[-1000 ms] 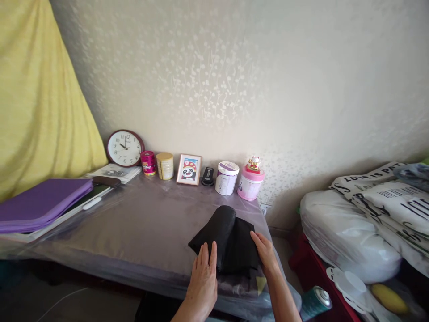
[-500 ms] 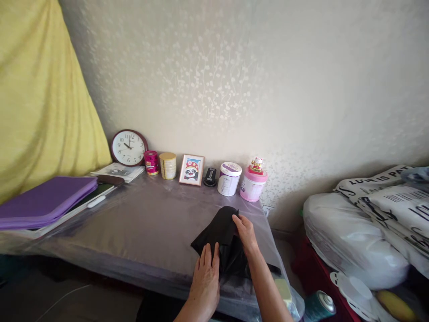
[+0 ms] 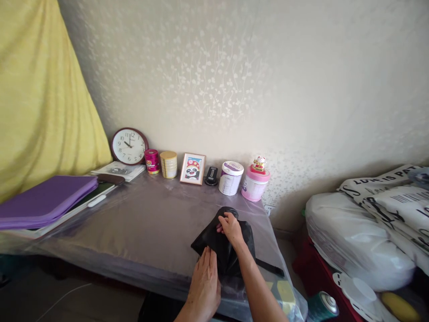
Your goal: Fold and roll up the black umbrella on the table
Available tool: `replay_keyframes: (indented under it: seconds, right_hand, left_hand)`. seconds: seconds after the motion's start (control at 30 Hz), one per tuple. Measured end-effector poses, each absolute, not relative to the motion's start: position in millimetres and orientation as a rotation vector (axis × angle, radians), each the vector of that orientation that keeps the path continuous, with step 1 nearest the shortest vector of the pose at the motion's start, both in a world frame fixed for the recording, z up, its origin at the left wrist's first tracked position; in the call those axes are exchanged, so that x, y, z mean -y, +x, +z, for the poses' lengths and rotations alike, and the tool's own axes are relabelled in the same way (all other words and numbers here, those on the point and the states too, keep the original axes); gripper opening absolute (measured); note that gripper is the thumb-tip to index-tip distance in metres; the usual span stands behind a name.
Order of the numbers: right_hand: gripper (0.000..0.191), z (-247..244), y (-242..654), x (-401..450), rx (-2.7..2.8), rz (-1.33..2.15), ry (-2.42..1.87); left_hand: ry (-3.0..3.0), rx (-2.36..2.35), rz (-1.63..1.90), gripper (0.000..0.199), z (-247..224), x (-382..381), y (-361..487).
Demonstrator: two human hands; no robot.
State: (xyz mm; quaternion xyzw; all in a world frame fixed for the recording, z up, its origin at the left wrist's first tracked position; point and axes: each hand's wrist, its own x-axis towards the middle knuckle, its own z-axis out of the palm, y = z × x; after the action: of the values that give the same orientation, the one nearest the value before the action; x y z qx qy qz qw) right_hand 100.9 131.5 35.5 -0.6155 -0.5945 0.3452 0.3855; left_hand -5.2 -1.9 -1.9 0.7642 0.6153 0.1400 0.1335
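Note:
A crumpled piece of black fabric (image 3: 210,236) lies near the right front of the table, in loose folds. A dark strap (image 3: 270,267) sticks out from it to the right. My left hand (image 3: 206,279) rests along its near left edge with fingers straight and close together, pressing on the cloth. Over its upper middle, my right hand (image 3: 230,229) has curled fingers pinching the black fabric; part of the grip is hidden. What shape the fabric has when spread out cannot be told.
Along the wall stand a clock (image 3: 129,146), a picture frame (image 3: 192,169), a white tub (image 3: 231,179) and a pink tub (image 3: 255,184). A purple folder (image 3: 50,199) lies left. Right of the table are a spray can (image 3: 323,306) and a white plastic bag (image 3: 355,241).
My right hand has moved left and slightly down over the black fabric, carrying a fold across. More fabric and strap now show on the right. My left hand has barely shifted.

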Motion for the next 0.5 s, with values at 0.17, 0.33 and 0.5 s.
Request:
replay_keyframes:
  seconds: [0.17,0.33,0.5]
  right_hand:
    - [0.020,41,101,-125,1.620,0.866,-1.540]
    - [0.019,49,100,-119,1.697,0.788,-1.540]
    - [0.021,52,98,-108,1.774,0.740,-1.488]
  left_hand:
    - [2.225,-1.840,0.766,0.055,-6,8,-10]
    - [2.453,-1.724,0.835,0.049,17,9,-16]
    - [2.539,-1.558,0.519,0.069,19,1,-15]
